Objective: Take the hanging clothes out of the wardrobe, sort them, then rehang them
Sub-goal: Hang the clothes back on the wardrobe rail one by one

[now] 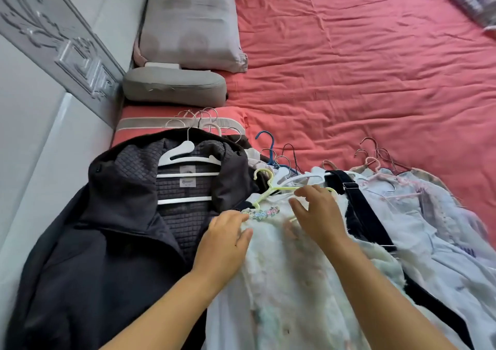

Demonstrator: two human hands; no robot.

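Note:
A pale, fluffy white garment point(284, 269) with a flowered neckline lies on the bed on a yellow-green hanger point(264, 192). My left hand point(225, 239) rests on its left shoulder, fingers relaxed. With fingers spread, my right hand point(316, 215) touches the cloth near the hanger's right arm. A dark coat point(107, 242) on a white hanger point(188, 162) lies to the left. To the right, a pile of white and pink clothes point(429, 229) lies on hangers, crossed by a dark strap point(359, 205).
The pink bedsheet point(349, 68) stretches beyond the clothes. A grey cushion point(174, 86) and a pillow point(190, 22) lie at the head of the bed by the white headboard point(53, 41). Several hanger hooks point(279, 154) stick out behind the piles.

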